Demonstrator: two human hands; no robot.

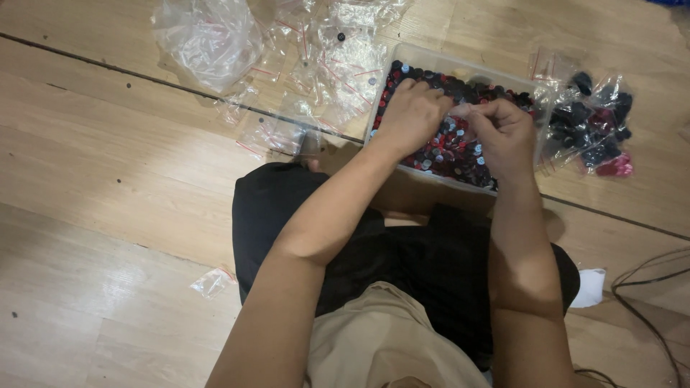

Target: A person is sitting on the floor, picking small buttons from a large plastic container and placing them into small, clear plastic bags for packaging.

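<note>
Both hands, left hand (410, 115) and right hand (503, 136), grips curled nearly closed (contents unclear) over the buttons (449, 147) in the clear tub (460, 68).

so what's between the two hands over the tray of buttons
In the head view, a small clear bag spans the gap between left hand and right hand, with the tray of buttons beneath.

One clear plastic tray (402, 57) holds too many small black and red buttons (449, 144) to count. Left of the tray lie many empty clear bags (215, 43); right of it, several filled bags (593, 126). Two hands work above the tray.
</note>
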